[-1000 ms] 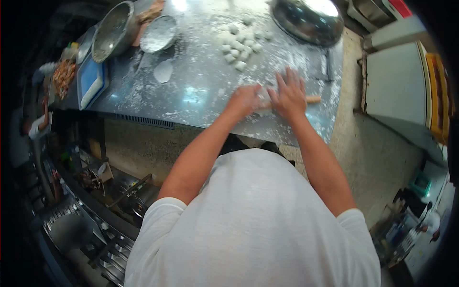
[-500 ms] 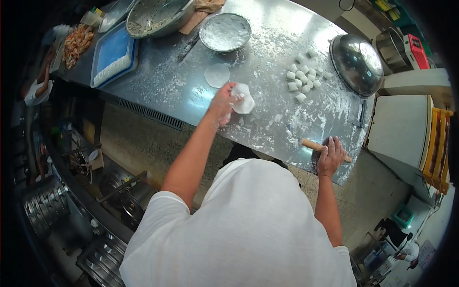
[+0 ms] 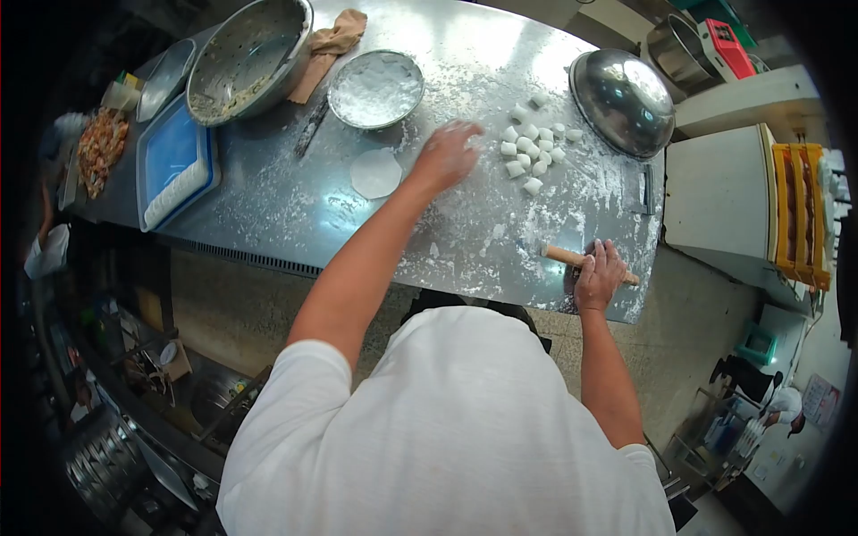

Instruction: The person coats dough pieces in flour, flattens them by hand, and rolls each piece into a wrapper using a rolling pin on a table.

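My left hand [image 3: 447, 156] is over the middle of the floured table, slightly blurred, its fingers reaching right toward several small white dough pieces [image 3: 534, 147]; whether it holds anything is unclear. A flat round dough sheet [image 3: 375, 173] lies just left of that wrist, near a bowl of flour [image 3: 376, 89]. At the table's right front, my right hand [image 3: 600, 275] is wrapped over a wooden rolling pin [image 3: 566, 256], whose two ends stick out on either side.
Left on the steel table [image 3: 268, 196] are a large metal bowl [image 3: 246, 62], a brown cloth [image 3: 335, 45] and a blue tray [image 3: 174, 161] with a white row. An upturned bowl [image 3: 623, 103] sits back right. Other people are at both far sides.
My left hand has moved from the front, where it held a dough sheet, up toward the dough pieces; that sheet no longer shows in it. My right hand has stayed on the rolling pin.
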`<action>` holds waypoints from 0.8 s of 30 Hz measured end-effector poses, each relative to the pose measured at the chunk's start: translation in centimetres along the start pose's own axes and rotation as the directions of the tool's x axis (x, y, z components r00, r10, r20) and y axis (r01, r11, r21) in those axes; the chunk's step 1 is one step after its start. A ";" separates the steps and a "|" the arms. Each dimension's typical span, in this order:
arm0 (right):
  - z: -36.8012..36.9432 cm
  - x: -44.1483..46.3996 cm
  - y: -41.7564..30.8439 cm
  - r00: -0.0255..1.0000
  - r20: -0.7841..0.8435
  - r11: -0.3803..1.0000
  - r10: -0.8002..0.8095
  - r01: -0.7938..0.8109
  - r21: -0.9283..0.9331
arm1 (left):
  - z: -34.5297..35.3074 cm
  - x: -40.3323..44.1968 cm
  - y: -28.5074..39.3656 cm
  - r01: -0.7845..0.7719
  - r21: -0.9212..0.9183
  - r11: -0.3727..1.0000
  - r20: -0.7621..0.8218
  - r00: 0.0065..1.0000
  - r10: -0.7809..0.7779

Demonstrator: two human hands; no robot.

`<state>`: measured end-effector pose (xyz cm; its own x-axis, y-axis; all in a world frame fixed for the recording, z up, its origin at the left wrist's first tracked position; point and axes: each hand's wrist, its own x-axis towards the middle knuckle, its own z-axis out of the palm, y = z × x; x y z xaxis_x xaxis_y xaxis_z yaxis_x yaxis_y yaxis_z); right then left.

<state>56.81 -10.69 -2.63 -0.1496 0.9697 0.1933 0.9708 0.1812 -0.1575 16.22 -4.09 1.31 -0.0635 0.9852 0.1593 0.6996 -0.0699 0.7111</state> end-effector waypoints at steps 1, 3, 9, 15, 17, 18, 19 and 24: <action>0.0 -0.1 -0.3 1.000 -0.003 1.000 0.005 -0.005 -0.003 | 1.8 2.3 0.5 -0.028 0.020 0.999 -0.017 0.999 0.028; -0.1 0.0 -0.7 1.000 0.007 1.000 0.014 -0.014 -0.016 | 4.8 6.3 1.6 0.052 0.047 0.998 -0.056 0.997 -0.049; -0.1 0.0 -0.8 0.999 0.011 0.999 0.035 -0.035 -0.024 | 7.7 11.3 0.4 -0.195 0.274 0.942 0.207 0.968 0.140; -0.2 0.0 -1.0 0.999 0.013 0.999 0.042 -0.041 -0.014 | -0.2 9.8 0.8 -0.093 -0.062 0.994 -0.001 0.996 0.093; -0.3 0.0 -0.9 0.999 0.006 0.998 0.054 -0.054 -0.017 | -5.4 8.6 -1.0 -0.155 0.143 0.977 -0.201 0.963 0.182; -0.2 -0.1 -1.0 0.999 0.008 0.998 0.053 -0.053 -0.022 | -7.9 8.0 -1.3 -0.088 0.251 0.964 -0.183 0.974 0.136; -0.2 0.0 -1.1 0.999 0.006 0.999 0.051 -0.051 -0.017 | -10.5 7.5 -1.5 -0.025 0.358 0.934 -0.165 0.982 0.090; -0.2 0.1 -1.1 0.999 0.006 0.999 0.038 -0.038 -0.030 | -9.1 7.2 -7.8 -0.062 0.612 0.788 0.247 0.962 -0.117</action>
<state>55.79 -10.82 -2.25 -0.1138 0.9768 0.1813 0.9809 0.1395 -0.1359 3.81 2.07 3.16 0.0329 0.9946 -0.0987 0.9912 -0.0198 0.1312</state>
